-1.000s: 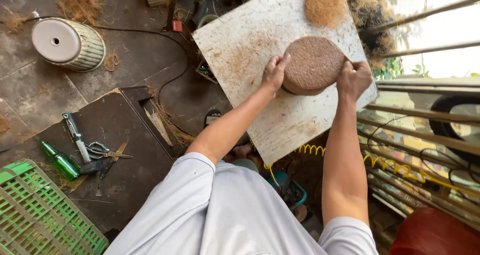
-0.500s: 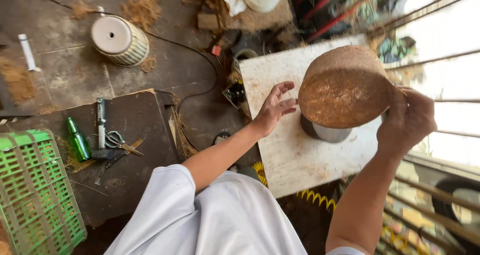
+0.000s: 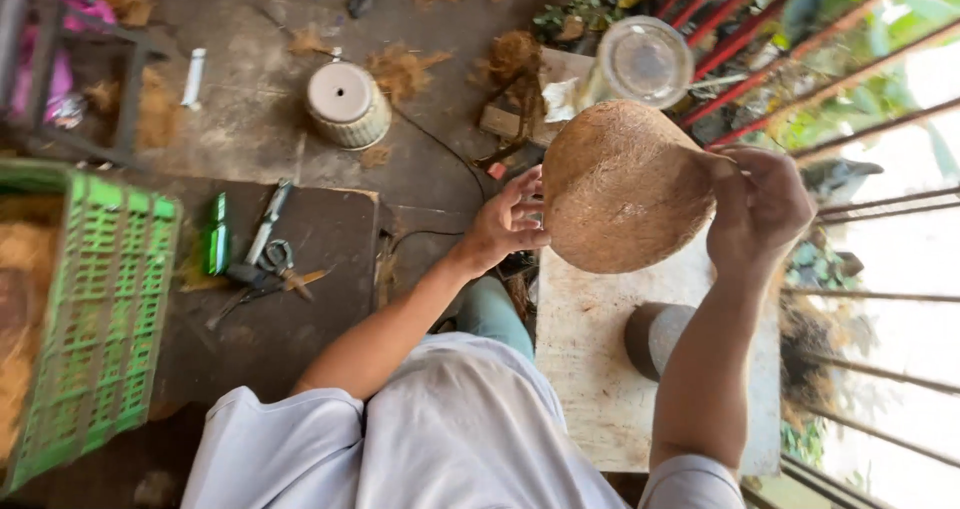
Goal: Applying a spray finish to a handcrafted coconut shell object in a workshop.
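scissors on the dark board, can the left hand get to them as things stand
Probably yes: the left hand only touches the coir bowl held by the right hand, and nothing blocks the way to the scissors.

Your left hand [image 3: 503, 224] is raised with fingers spread, the fingertips pressing sideways; your right hand [image 3: 762, 207] is lifted opposite it, fingers curled in a grip; both forearms reach forward, bare.
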